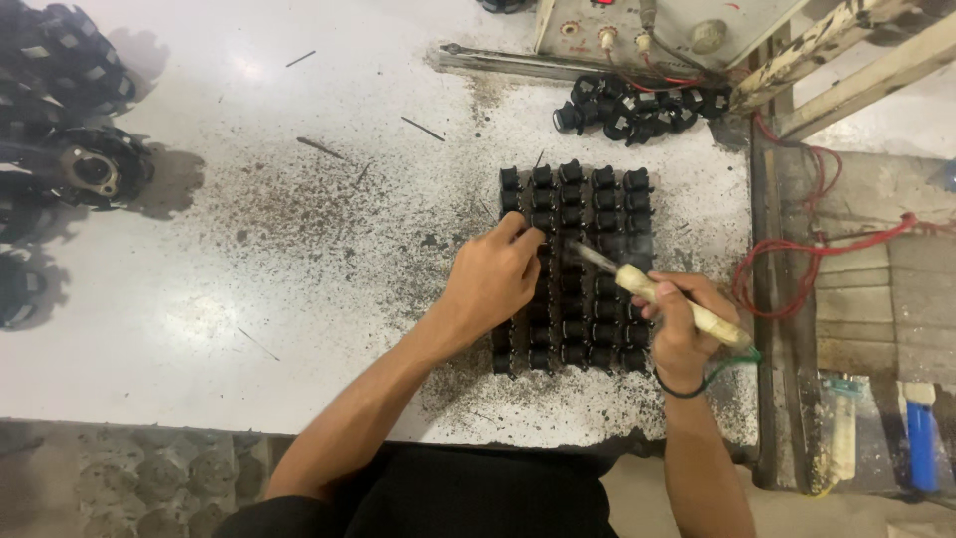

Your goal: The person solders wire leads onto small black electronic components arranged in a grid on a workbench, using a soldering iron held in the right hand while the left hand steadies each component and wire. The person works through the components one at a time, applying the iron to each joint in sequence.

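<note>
Mid-table, black plastic parts [573, 269] in a gridded block, left hand [493, 279] fingertips pinched on one, right hand [677, 324] fist closed round pale-handled soldering iron [652, 289], speckled white table [249, 279], red wire [797, 259] coiled beside.

no pkgs, no labels, no signs, no screens in view
</note>
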`<state>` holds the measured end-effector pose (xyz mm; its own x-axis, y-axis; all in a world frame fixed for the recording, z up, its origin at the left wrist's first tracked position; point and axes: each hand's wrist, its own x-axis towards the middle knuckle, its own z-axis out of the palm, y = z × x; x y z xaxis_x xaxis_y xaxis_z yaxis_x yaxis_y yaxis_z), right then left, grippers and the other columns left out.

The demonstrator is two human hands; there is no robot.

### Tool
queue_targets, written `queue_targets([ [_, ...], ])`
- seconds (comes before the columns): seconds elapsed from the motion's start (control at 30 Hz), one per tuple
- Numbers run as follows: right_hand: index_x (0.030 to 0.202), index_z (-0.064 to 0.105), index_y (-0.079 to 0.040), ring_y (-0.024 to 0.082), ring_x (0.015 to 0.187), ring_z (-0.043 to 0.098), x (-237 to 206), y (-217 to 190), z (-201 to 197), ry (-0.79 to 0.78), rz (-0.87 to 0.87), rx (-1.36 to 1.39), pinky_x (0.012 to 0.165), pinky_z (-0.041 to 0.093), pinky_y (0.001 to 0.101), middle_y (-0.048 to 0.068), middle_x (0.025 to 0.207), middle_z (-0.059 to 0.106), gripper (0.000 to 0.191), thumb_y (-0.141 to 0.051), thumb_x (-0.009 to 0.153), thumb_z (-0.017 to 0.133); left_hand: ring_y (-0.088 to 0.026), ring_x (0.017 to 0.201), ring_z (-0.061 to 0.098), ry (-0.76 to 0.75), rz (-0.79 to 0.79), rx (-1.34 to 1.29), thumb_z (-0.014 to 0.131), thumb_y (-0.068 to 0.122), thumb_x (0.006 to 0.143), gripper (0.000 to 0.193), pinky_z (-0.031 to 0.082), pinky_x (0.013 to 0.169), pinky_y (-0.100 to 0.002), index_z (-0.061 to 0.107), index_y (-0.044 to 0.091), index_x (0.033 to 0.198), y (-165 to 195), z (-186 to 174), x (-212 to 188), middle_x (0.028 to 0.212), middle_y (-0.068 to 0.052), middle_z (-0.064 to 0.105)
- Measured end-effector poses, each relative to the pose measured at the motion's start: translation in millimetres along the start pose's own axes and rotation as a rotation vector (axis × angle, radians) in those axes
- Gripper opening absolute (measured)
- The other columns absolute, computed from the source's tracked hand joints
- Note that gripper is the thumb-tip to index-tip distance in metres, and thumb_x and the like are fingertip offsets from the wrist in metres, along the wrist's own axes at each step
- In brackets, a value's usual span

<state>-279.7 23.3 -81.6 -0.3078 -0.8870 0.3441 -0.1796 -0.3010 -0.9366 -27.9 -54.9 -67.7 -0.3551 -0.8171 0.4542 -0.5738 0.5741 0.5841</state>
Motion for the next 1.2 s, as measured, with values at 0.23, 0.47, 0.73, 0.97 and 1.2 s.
queue_targets([
  [0.23, 0.100, 0.068, 0.009, 0.020, 0.071, 0.071, 3.1, 5.0, 2.1, -0.020, 0.084, 0.007, 0.058, 0.055, 0.0262, 0.017, 0.095, 0.070, 0.015, -0.004, 0.098, 0.059, -0.029, 0.062, 0.070, -0.042, -0.009, 0.029, 0.069, 0.004, 0.084, 0.017, 0.059, 0.052, -0.038, 0.072, -0.003, 0.099, -0.5, 6.2, -2.2, 0.099, -0.017, 0.064],
  [0.47, 0.094, 0.068, 0.008, 0.015, 0.056, 0.063, -3.7, 3.9, -5.8, 0.007, -0.044, 0.023, 0.052, 0.052, 0.0245, 0.015, 0.083, 0.068, 0.017, -0.007, 0.096, 0.060, -0.027, 0.061, 0.070, -0.120, -0.019, 0.022, 0.067, -0.001, 0.087, 0.017, 0.056, 0.046, -0.037, 0.075, -0.001, 0.102, -1.6, 8.8, -7.4, 0.095, -0.015, 0.064],
  [0.73, 0.091, 0.067, 0.007, 0.011, 0.056, 0.055, -6.7, 3.3, -1.5, -0.049, -0.006, -0.048, 0.055, 0.053, 0.0263, 0.013, 0.079, 0.067, 0.016, -0.005, 0.096, 0.058, -0.035, 0.064, 0.069, -0.179, -0.047, 0.031, 0.066, 0.004, 0.080, 0.012, 0.056, 0.054, -0.047, 0.076, 0.002, 0.087, -1.6, 15.6, -10.9, 0.091, -0.015, 0.066],
  [0.97, 0.090, 0.067, 0.006, 0.012, 0.055, 0.055, -9.7, 9.4, 0.6, 0.020, 0.061, 0.030, 0.053, 0.050, 0.0254, 0.012, 0.078, 0.065, 0.015, -0.005, 0.096, 0.058, -0.037, 0.063, 0.069, -0.241, -0.027, 0.052, 0.065, 0.003, 0.078, 0.012, 0.057, 0.054, -0.047, 0.073, -0.002, 0.086, 4.0, 16.4, -1.3, 0.091, -0.020, 0.064],
  [1.2, 0.091, 0.067, 0.006, 0.015, 0.054, 0.058, -8.5, 4.6, 3.6, 0.040, 0.070, 0.044, 0.051, 0.047, 0.0251, 0.014, 0.077, 0.066, 0.015, -0.004, 0.097, 0.058, -0.035, 0.062, 0.070, -0.266, -0.036, 0.058, 0.064, 0.001, 0.077, 0.012, 0.058, 0.053, -0.045, 0.072, -0.004, 0.085, 0.8, 17.6, -2.5, 0.091, -0.022, 0.065],
])
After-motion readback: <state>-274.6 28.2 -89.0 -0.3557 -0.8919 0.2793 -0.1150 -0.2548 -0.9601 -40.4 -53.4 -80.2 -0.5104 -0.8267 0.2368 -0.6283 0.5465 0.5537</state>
